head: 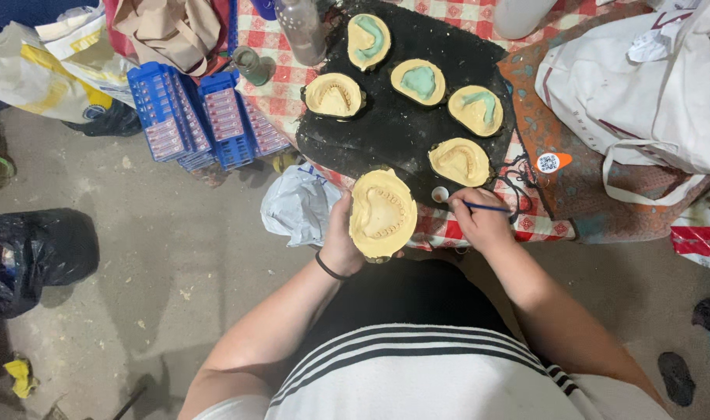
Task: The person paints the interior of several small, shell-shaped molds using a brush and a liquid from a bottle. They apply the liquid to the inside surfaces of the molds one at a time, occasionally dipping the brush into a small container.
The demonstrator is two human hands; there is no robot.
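Note:
My left hand [341, 237] grips a yellow dental mould [383, 214] with a row of tooth-shaped hollows, held over the table's near edge. My right hand [479, 222] pinches a thin blue brush [487, 207] whose tip points left at a small white cup [440, 194]. On the black mat [394, 124] beyond lie several more yellow moulds: two plain ones [334, 95] [459, 161] and three with green filling [369, 40] [419, 81] [476, 110].
A red-checked cloth [289, 85] covers the table. Blue plastic racks [199, 117] lean at its left edge, beside a crumpled white plastic bag [300, 206]. A clear bottle [300, 29] stands at the back. White bags [650, 85] fill the right; a black bag [36, 257] lies on the floor.

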